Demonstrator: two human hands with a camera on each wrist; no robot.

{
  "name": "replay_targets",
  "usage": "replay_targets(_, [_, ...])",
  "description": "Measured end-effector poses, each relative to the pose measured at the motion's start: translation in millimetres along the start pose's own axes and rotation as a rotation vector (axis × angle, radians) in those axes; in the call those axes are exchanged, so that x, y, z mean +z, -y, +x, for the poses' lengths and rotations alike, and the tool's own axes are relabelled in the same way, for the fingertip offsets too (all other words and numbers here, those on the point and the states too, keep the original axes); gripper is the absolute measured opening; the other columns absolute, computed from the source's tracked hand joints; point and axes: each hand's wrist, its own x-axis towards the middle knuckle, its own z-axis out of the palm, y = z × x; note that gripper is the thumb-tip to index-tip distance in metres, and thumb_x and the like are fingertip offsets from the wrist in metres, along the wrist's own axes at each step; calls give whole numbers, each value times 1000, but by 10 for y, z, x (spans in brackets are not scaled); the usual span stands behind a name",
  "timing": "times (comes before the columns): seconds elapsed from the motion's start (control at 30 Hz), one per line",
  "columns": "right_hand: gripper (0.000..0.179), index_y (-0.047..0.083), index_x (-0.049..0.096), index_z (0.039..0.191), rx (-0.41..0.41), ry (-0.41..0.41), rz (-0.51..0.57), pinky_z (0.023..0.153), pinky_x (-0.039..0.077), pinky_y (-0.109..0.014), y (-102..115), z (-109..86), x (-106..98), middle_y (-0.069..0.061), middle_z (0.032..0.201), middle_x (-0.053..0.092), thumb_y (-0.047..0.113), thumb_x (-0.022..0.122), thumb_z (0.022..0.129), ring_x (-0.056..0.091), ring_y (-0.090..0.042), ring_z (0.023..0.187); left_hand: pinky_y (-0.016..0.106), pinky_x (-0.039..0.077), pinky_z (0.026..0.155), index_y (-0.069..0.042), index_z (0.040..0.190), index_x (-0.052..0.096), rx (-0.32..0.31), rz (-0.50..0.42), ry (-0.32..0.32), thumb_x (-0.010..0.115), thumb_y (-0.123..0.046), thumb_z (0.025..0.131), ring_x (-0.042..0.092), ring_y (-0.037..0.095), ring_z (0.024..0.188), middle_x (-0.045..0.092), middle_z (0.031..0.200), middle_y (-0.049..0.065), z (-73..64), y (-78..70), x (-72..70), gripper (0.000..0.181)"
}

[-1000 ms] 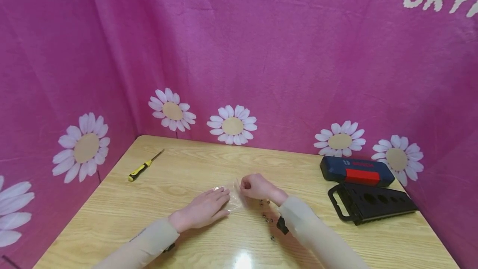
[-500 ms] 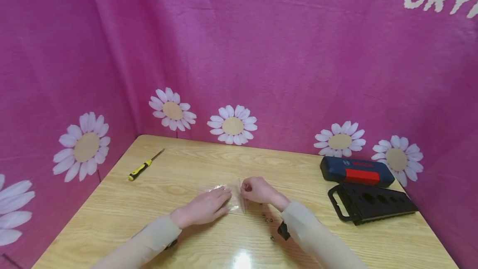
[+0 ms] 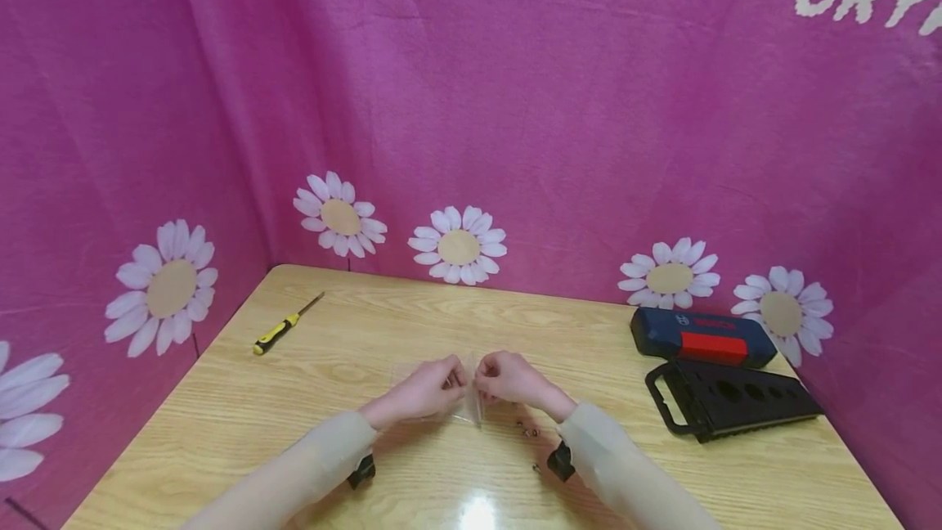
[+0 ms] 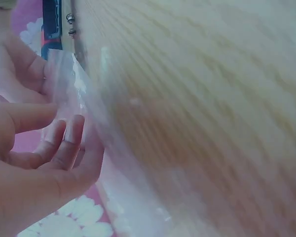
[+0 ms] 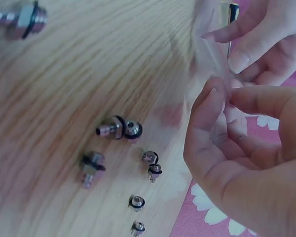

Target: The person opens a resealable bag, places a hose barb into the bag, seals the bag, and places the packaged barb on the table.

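A clear plastic bag (image 3: pixel 472 411) stands partly raised between the two hands, its film also showing in the left wrist view. My right hand (image 3: pixel 511 379) pinches the bag's edge between thumb and finger. My left hand (image 3: pixel 434 387) has curled fingers at the bag's other side; in the left wrist view its fingertips (image 4: pixel 74 131) lie against the film. Small metal fittings with black rings (image 5: pixel 113 128) are scattered on the wood beside my right hand. Some are partly hidden by the right forearm in the head view.
A yellow and black screwdriver (image 3: pixel 283 328) lies at the left of the wooden table (image 3: pixel 368 309). On the right are a blue and red Bosch case (image 3: pixel 699 338) and a black holder with a handle and round holes (image 3: pixel 736 401). A pink flowered cloth (image 3: pixel 515 105) hangs behind.
My left hand has gone from lying flat on the bag to curled fingers at its edge, closer to my right hand. The right hand keeps its pinch and has shifted slightly toward me.
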Motion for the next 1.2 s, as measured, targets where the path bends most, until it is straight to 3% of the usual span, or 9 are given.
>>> replay_targets(0.2, [15,1,69,91,22,9,49,61,53,-22,12,-22,-2,-5,80,72,12,60,94,62,-6,66,20,44,59,0,98,59,-106,-129,14,59,-7,96,53,12,70,62,85,9,40,-2,36,7])
replay_targets(0.5, [17,-4,70,94,5,25,139,66,59,-29,2,-37,-21,-14,83,74,10,61,94,67,-11,68,21,44,56,1,94,58,-154,-226,-1,59,-5,96,53,13,67,62,86,12,61,5,52,7])
replay_targets(0.67, [14,-6,69,94,10,31,174,69,60,-31,-4,-51,-11,-15,83,73,4,59,91,69,-13,70,21,44,56,2,94,57,-175,-229,8,58,-5,97,52,13,65,62,84,12,64,-4,55,7])
replay_targets(0.83, [13,-5,70,93,24,14,175,68,60,-30,-16,-65,11,-14,83,74,5,61,93,70,-15,71,21,39,54,0,93,57,-208,-200,16,51,-14,103,47,12,60,55,74,6,81,-30,57,19])
replay_targets(1.03, [15,-4,70,93,32,-3,188,67,60,-30,-22,-85,20,-15,82,74,8,62,95,71,-16,69,20,38,55,-3,92,61,-187,-116,-4,55,-23,102,47,9,60,57,74,4,98,-29,79,24])
replay_targets(1.2, [14,-3,69,93,28,-24,175,65,59,-30,-32,-100,15,-14,81,73,9,61,95,71,-17,70,20,42,62,0,94,63,-153,-94,-20,57,-14,98,50,10,68,63,81,5,100,-20,80,15])
